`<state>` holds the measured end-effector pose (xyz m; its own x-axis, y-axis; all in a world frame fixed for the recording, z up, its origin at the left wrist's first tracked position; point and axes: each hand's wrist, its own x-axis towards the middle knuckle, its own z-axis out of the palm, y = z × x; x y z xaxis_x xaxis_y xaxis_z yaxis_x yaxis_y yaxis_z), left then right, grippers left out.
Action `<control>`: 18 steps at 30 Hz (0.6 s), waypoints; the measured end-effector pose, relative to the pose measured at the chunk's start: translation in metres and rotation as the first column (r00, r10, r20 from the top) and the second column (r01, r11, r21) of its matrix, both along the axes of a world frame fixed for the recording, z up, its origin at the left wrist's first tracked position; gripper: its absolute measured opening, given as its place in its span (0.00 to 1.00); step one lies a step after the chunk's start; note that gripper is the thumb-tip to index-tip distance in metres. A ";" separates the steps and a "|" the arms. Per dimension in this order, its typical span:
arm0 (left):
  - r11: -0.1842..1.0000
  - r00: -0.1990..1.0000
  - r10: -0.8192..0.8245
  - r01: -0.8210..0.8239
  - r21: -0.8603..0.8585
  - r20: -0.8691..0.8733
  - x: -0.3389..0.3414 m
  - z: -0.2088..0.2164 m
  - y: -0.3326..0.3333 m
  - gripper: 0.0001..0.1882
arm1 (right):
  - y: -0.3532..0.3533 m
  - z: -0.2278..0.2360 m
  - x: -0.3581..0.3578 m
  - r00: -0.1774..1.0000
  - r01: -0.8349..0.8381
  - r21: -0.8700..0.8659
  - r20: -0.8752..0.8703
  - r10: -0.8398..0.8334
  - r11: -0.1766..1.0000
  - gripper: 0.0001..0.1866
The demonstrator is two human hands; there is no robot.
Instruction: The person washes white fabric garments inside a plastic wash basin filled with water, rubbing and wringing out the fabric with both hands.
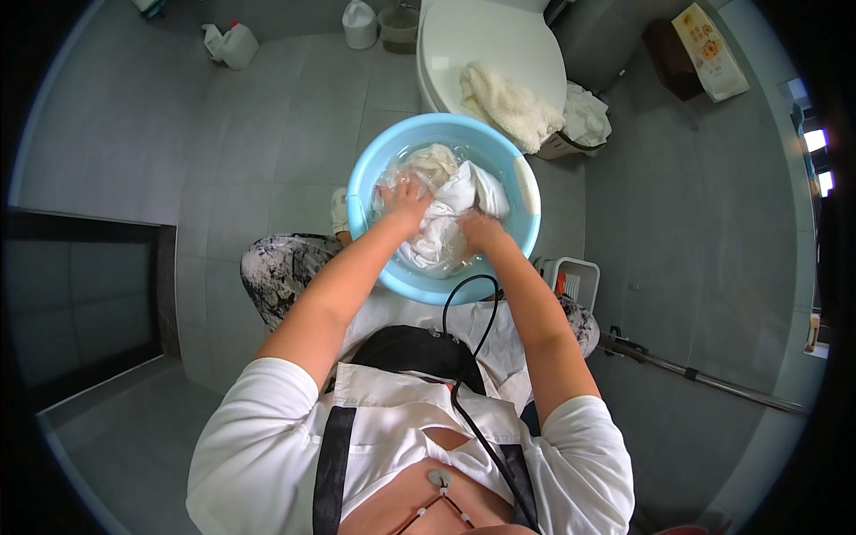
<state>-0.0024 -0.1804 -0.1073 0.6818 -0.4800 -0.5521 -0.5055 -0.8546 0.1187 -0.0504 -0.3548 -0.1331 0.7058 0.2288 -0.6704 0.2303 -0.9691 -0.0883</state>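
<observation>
A round light-blue basin (364, 147) stands on the floor between my knees, with water and soaked white garments (456, 187) in it. My left hand (406, 201) rests on the left part of the wet cloth, fingers spread apart at the water's surface. Across from it, my right hand (480, 232) reaches down into the wet cloth near the basin's right side. Its fingers look bent round a fold of white garment, and the tips are hidden by cloth and water. A beige-tinged piece of cloth (433, 162) lies at the far side of the heap.
Beyond the basin stands a white toilet (490, 45) with a cream knitted cloth (508, 102) over its front. A basket of white cloth (584, 116) is beside it. White jugs (236, 46) stand far left. A black cable (459, 383) hangs before me. A metal pole (704, 376) lies right.
</observation>
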 end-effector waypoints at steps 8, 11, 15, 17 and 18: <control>0.969 0.972 0.233 -0.234 -0.080 -0.013 0.012 -0.040 -0.011 0.41 | 0.006 -0.004 -0.003 0.999 -0.038 -0.133 -0.039 0.034 0.990 0.21; 0.772 0.862 0.485 -0.501 -0.391 -0.147 0.017 -0.102 -0.007 0.36 | 0.008 0.002 -0.004 0.998 -0.042 -0.099 0.047 0.047 0.994 0.18; 0.967 0.984 0.162 -0.144 -0.212 0.072 0.020 -0.070 -0.001 0.32 | 0.006 -0.002 0.000 0.999 -0.026 -0.126 0.025 0.030 0.992 0.16; 0.989 0.995 0.081 -0.073 -0.125 0.055 0.017 -0.039 0.006 0.32 | 0.005 -0.005 -0.006 1.000 0.005 -0.109 0.014 -0.003 0.994 0.15; 0.999 0.999 0.032 -0.030 -0.045 0.043 0.019 -0.016 0.009 0.33 | 0.004 -0.009 -0.007 0.997 0.052 -0.063 0.068 -0.047 0.997 0.15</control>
<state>0.0166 -0.1709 -0.1228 0.7198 -0.4815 -0.5001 -0.4844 -0.8644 0.1350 -0.0575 -0.3509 -0.1417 0.7588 0.1502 -0.6338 0.1851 -0.9827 -0.0112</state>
